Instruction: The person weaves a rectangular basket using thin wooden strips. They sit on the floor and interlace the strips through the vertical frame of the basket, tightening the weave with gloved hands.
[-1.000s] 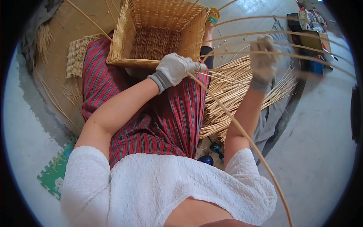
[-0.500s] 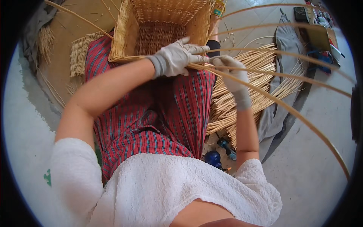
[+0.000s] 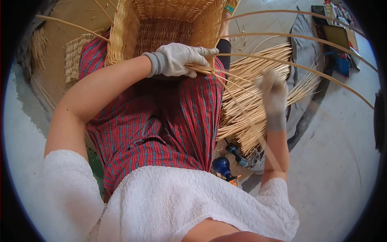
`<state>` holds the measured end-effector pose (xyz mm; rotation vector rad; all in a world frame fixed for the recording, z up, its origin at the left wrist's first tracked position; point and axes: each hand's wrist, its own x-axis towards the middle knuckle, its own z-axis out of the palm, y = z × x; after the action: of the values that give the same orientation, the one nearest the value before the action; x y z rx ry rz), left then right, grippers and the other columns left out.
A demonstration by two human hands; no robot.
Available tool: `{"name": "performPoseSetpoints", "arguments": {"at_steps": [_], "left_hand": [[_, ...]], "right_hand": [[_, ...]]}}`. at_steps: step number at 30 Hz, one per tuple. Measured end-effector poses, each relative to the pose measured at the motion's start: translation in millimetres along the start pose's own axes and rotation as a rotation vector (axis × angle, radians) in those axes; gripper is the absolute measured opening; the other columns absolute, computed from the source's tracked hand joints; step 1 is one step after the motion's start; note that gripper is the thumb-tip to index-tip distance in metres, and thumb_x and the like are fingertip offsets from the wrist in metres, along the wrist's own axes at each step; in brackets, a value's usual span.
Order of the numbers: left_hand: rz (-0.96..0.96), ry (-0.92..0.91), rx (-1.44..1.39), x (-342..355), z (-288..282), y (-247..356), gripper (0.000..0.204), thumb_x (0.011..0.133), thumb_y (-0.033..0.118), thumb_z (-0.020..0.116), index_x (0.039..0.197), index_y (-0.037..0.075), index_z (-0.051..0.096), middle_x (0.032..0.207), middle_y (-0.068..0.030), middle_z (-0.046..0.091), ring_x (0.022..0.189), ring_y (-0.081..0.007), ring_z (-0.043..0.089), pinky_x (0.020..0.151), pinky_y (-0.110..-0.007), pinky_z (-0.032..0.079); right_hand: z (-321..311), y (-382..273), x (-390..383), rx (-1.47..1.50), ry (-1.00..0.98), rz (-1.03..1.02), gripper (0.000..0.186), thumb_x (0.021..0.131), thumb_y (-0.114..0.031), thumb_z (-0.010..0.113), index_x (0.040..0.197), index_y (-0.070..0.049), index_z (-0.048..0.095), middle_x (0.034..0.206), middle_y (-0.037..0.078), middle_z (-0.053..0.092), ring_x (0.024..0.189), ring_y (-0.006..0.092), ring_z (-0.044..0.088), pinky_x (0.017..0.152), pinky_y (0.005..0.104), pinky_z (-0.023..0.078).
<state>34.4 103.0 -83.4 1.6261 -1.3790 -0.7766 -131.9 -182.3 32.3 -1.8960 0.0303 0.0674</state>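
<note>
The woven wicker basket (image 3: 161, 36) rests tilted over my lap, with long cane strands (image 3: 290, 60) curving out from its right side. My left hand (image 3: 181, 59), in a pale glove, grips strands at the basket's lower right corner, fingers bent under and index finger extended along the rim. My right hand (image 3: 272, 90), also gloved and blurred, is closed to the right of the corner, over a heap of loose cane (image 3: 246, 113); what it holds is unclear. A blurred strand slants down from the corner just left of it.
A woven panel (image 3: 74, 56) and cane bundle (image 3: 39, 48) lie at the left. Grey cloth (image 3: 302, 40) borders the heap at right. A power drill (image 3: 236, 155) and blue bottle (image 3: 221, 167) lie beside my leg. Assorted items (image 3: 334, 40) stand at upper right.
My right hand dropped from above to the corner beside my left hand, then moved out rightward and down. The strands swung about; my left hand stayed at the basket corner, shifting slightly.
</note>
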Motion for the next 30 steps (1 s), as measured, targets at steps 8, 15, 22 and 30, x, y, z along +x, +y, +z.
{"name": "performPoseSetpoints", "arguments": {"at_steps": [8,15,22,30], "left_hand": [[0.037,0.045,0.237,5.8,-7.6,19.2,0.060,0.079,0.011,0.082,0.136,0.019,0.067,0.148,-0.0021,0.057,0.126,-0.0268,0.063,0.104,-0.036,0.055],[0.030,-0.023,0.379,5.9,-3.8,16.0,0.058,0.086,0.023,0.079,0.141,0.029,0.061,0.110,-0.0005,0.069,0.099,-0.0256,0.069,0.087,-0.038,0.057],[-0.046,-0.064,0.506,5.5,-6.4,23.0,0.054,0.090,0.025,0.074,0.141,0.033,0.061,0.102,0.0001,0.068,0.092,-0.0249,0.066,0.083,-0.038,0.057],[-0.011,-0.035,0.443,0.3,-0.2,18.1,0.048,0.092,0.023,0.072,0.138,0.033,0.065,0.110,0.0030,0.071,0.102,-0.0230,0.068,0.084,-0.038,0.059]], "right_hand": [[-6.8,145.2,-26.7,0.663,0.279,0.364,0.020,0.088,0.001,0.080,0.080,-0.011,0.066,0.083,-0.002,0.065,0.083,0.0128,0.063,0.081,0.0318,0.052],[-7.8,131.3,-18.9,0.629,0.272,0.467,0.018,0.087,-0.005,0.083,0.081,-0.012,0.068,0.086,-0.002,0.068,0.085,0.0110,0.066,0.084,0.0293,0.055],[-10.2,92.3,-3.8,0.341,0.238,0.340,0.014,0.085,-0.004,0.083,0.083,-0.009,0.070,0.098,0.001,0.072,0.092,0.0134,0.068,0.085,0.0334,0.057],[68.1,-21.8,98.2,-0.829,0.113,-0.354,0.050,0.069,-0.013,0.087,0.118,-0.016,0.079,0.109,0.011,0.072,0.083,0.0288,0.065,0.080,0.0391,0.056]]}}
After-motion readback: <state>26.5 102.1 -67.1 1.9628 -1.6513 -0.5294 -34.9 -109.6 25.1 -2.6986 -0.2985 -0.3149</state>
